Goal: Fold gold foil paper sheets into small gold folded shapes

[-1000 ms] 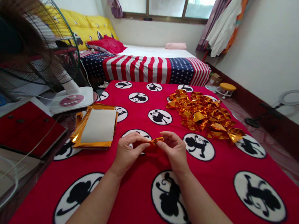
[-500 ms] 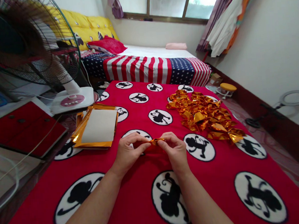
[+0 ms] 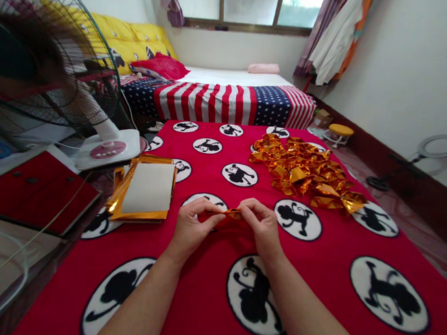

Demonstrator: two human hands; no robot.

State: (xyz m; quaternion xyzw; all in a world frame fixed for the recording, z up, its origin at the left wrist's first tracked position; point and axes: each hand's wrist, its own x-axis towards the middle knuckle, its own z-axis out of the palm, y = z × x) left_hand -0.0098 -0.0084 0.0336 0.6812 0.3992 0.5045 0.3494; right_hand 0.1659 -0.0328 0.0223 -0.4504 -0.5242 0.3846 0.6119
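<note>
Between my two hands is a small folded piece of gold foil paper (image 3: 233, 214), held just above the red cloth (image 3: 201, 281). My left hand (image 3: 194, 223) pinches its left end between thumb and fingers. At the other end, my right hand (image 3: 261, 223) has its thumb and fingertips closed on the foil. To the right lies a heap of folded gold foil pieces (image 3: 300, 170). A stack of gold-edged sheets (image 3: 148, 188), its top one pale grey, lies beyond my left hand.
A fan (image 3: 107, 145) with blurred blades stands at the left, beside a dark red panel (image 3: 37, 190) and loose cables. Behind the cloth is a bed (image 3: 211, 102) with a flag-patterned cover. A yellow stool (image 3: 340, 129) and a ring light (image 3: 440, 146) stand at the right.
My right hand has shifted its grip slightly, its thumb now drawn nearer the fingers, and more of the foil shows between the hands. My left hand has stayed in place.
</note>
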